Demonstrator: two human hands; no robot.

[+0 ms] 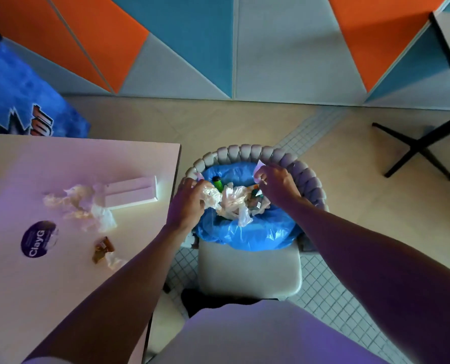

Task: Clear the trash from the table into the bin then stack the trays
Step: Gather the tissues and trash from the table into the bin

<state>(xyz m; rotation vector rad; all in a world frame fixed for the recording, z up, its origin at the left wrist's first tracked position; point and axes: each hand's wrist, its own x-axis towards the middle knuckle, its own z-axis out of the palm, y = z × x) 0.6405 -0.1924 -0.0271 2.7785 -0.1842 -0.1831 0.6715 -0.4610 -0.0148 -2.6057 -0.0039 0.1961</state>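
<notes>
The person stands over the bin (244, 237), which is lined with a blue bag and sits on the grey seat of a chair (247, 271) just right of the tabletop (61, 290). Both bare arms reach out over the bin's mouth.

The left hand (188, 203) is at the bin's left rim. Its fingers are curled round a wad of crumpled clear plastic (213, 197), which hangs over the opening. The right hand (277, 186) is at the far right rim, with its fingers bent and pinching a small pale scrap (259, 165) that sticks up above the knuckles.

Inside the bin lie more crumpled plastic (234, 203), a green tube (218, 183) and a few small wrappers too jumbled to tell apart.

On the tabletop, towards its far right side, lie the white trays (132, 191), flat and close to the edge. How many there are cannot be told. Touching their left end is a loose heap of clear plastic film (79, 206). Nearer lies a brown wrapper (103, 249), and to its left is a round purple disc marked "ClayG" (38, 239).

A blue printed bag (21, 101) stands beyond the tabletop at far left. The black cross-shaped base of another table (418, 145) stands on the floor at far right.
</notes>
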